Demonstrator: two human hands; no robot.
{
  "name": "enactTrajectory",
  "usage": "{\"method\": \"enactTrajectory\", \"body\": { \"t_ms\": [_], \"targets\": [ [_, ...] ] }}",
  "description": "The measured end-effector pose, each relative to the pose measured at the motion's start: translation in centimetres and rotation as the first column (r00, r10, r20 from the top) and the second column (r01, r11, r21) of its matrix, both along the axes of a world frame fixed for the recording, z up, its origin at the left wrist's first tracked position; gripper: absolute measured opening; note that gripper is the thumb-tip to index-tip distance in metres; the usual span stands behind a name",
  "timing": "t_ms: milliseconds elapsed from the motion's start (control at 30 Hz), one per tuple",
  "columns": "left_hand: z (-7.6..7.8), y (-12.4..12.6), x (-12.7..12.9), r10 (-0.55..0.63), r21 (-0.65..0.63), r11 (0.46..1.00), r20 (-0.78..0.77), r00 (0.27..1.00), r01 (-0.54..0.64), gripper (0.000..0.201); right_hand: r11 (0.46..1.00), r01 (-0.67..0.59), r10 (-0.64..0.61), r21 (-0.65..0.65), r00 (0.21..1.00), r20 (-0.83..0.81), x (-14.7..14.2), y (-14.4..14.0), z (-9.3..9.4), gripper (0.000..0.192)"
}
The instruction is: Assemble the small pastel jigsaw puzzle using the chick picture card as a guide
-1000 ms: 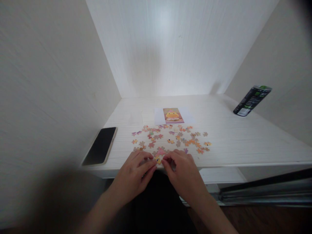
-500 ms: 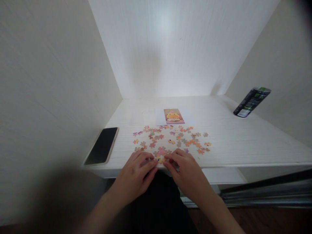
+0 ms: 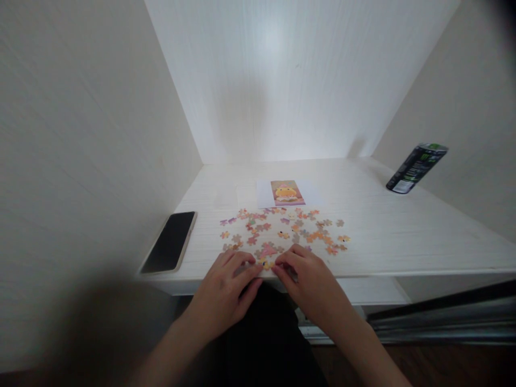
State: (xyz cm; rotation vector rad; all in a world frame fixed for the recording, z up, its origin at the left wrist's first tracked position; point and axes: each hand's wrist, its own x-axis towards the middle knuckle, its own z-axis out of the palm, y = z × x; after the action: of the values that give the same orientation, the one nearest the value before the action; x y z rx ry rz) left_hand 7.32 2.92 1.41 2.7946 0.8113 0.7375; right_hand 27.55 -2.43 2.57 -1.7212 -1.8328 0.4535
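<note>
At the near edge of the white desk (image 3: 403,236) we have both hands down on a small joined cluster of puzzle pieces (image 3: 266,253), a pink patch with a spot of yellow at its near side, lying flat just ahead of our fingertips. Our left hand (image 3: 226,287) rests palm down with its fingers stretched forward and slightly spread, their tips touching the cluster's left side; our right hand (image 3: 308,279) lies likewise, fingers bent a little and pressing at the cluster's right side, and we cannot tell whether either pinches a piece or only presses on it. Beyond the cluster lie the loose pieces (image 3: 290,228), scattered flat in a broad band, small and knobbed, in orange, pink, purple and tan, a few with dark dots; most sit apart from one another, some touching. Just behind them lies a reference picture (image 3: 287,192) on a white sheet, showing a yellow round figure on a pink ground. A dark phone (image 3: 169,242) lies face up to the left, near the wall, and a black and green can (image 3: 417,166) stands well apart at the far right.
</note>
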Motion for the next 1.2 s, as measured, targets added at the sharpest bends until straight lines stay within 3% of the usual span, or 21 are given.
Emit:
{"method": "enactTrajectory", "body": {
  "t_ms": [367,600,1200],
  "targets": [
    [0.3,0.2,0.2,0.018,0.025,1.0,-0.013,1.0,-0.018,0.033,0.998,0.018,-0.018,0.063,1.0,0.001,-0.3,0.0,0.1,0.013],
    [1.1,0.8,0.3,0.027,0.047,0.999,-0.139,0.99,-0.021,0.042,0.998,0.036,-0.037,0.05,0.999,0.026,-0.6,0.2,-0.1,0.014],
    [0.8,0.9,0.4,0.02,0.055,0.998,-0.176,0.984,-0.01,0.041,0.982,0.101,-0.103,0.157,0.995,0.003,-0.9,0.2,-1.2,0.017]
  ]
}}
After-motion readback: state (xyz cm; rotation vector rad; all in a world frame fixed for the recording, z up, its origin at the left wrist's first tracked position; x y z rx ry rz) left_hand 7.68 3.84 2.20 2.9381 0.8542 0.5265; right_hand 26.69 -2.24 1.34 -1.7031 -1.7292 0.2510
